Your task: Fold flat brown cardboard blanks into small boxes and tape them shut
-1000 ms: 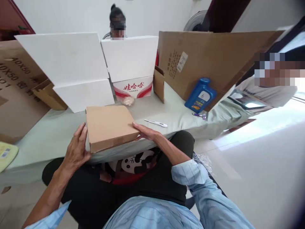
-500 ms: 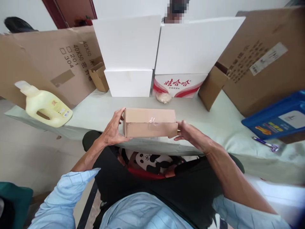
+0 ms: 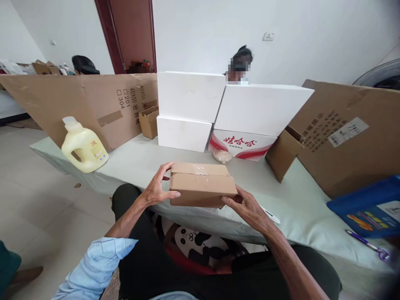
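Between my two hands is a closed brown cardboard box (image 3: pixel 203 185), with clear tape over the seam on its top. My left hand (image 3: pixel 159 187) grips the left end, its thumb along the near side and its fingers at the back corner. The right end is held by my right hand (image 3: pixel 242 204), the thumb on the near lower corner and the other fingers partly hidden. Beside my right wrist a slim white object (image 3: pixel 271 215) lies on the table, partly covered, its kind unclear. A small wrapped pale item (image 3: pixel 222 156) sits behind the box.
White boxes (image 3: pixel 189 98) and a red-and-white printed carton (image 3: pixel 240 145) line the back. Large cardboard panels stand at both sides. A yellow detergent bottle (image 3: pixel 84 146) is at left; a blue jug (image 3: pixel 368 208) and purple-handled tool (image 3: pixel 368 245) at right. Another person's head shows behind.
My view has tilted up, showing more wall. The box has tipped so its near side faces me more, and my right thumb now presses on its near corner. The white object has come into sight.
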Action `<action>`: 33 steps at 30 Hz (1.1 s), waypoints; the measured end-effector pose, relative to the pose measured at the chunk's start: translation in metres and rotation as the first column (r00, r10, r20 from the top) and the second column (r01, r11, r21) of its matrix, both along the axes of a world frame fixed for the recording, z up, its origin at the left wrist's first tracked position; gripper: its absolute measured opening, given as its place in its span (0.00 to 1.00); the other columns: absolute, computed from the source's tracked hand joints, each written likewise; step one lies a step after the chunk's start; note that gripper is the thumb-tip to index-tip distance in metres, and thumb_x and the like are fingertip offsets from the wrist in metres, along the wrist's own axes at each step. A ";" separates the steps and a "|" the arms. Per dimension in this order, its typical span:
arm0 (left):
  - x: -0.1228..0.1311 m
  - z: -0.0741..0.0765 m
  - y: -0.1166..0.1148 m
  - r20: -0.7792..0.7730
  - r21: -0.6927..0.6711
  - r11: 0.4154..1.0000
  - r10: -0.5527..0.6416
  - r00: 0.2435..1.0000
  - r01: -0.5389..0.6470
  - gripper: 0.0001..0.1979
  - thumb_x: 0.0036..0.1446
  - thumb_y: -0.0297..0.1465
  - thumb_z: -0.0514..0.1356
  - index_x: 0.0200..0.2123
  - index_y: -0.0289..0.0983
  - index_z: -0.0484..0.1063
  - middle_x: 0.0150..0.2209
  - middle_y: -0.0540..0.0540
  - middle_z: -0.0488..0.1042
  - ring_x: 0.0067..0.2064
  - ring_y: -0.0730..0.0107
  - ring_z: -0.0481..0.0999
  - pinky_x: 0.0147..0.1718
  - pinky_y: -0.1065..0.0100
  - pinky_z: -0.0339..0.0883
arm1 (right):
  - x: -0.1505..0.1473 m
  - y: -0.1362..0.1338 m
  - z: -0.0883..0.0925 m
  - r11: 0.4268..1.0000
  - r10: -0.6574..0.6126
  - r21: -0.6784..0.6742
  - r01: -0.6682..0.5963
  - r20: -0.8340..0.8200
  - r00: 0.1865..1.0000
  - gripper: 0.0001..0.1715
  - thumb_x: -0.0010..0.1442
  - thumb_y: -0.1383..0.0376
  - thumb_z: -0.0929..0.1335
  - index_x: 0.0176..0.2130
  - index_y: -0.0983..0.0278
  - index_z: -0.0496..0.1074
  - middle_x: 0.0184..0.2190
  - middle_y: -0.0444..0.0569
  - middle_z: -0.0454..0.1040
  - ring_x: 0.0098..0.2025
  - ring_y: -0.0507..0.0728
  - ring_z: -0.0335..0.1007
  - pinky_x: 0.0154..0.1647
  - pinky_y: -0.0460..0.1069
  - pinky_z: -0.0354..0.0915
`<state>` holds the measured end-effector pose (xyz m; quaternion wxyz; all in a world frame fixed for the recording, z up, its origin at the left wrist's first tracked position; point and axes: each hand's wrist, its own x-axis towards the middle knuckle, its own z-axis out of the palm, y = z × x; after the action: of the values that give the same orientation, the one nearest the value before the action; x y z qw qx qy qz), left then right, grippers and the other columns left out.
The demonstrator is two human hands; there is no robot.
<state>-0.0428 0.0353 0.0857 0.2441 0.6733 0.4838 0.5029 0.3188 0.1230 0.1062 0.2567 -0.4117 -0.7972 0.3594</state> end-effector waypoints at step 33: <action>0.033 -0.006 -0.040 -0.020 0.194 0.961 0.207 0.978 -0.200 0.39 0.46 0.36 0.81 0.53 0.43 0.60 0.72 0.31 0.61 0.72 0.40 0.68 0.64 0.45 0.70 | 0.005 -0.025 0.052 0.842 0.047 0.531 -0.096 0.105 0.993 0.18 0.79 0.50 0.63 0.50 0.55 0.77 0.38 0.49 0.81 0.33 0.59 0.76 0.36 0.52 0.69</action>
<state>-0.0099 -0.0049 0.0800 0.1159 0.6502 0.5048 0.5559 0.3240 0.0975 0.1580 0.3123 -0.3092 -0.8910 0.1136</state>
